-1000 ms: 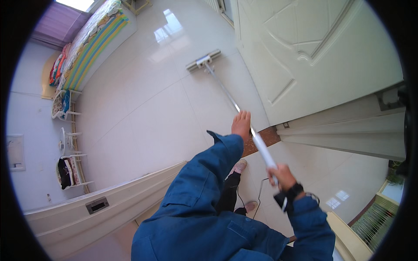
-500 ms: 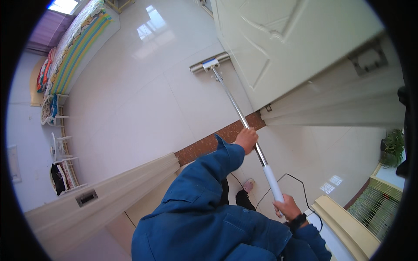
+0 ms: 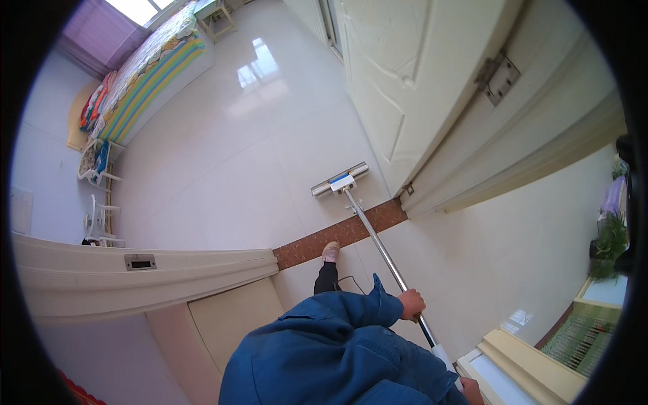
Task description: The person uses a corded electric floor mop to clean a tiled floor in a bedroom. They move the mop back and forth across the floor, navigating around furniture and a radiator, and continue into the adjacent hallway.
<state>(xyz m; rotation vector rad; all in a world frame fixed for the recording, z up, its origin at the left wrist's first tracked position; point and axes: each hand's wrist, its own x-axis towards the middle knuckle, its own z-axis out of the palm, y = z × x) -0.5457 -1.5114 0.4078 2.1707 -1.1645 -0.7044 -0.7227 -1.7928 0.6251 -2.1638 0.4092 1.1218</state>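
A flat-headed mop (image 3: 386,254) with a metal pole slants across the doorway. Its wide silver head (image 3: 341,182) rests on the pale tiles just beyond the brown threshold strip (image 3: 307,249). My left hand (image 3: 410,305) is wrapped round the metal pole partway down. Lower and nearer my body, my right hand (image 3: 470,390) closes on the white grip (image 3: 442,358) at the pole's end; part of this hand is cut off by the lower edge.
A cream door (image 3: 405,81) stands open at the right of the mop head. The door frame (image 3: 202,273) runs along my left. Beyond lie a bed (image 3: 152,81) and white chairs (image 3: 100,210). My shoe (image 3: 331,252) is by the threshold. Plants (image 3: 611,243) stand far right.
The mop head has come back toward me, nearer the threshold. Both hands have moved down and right with the pole. One foot has stepped forward, and the view has turned.
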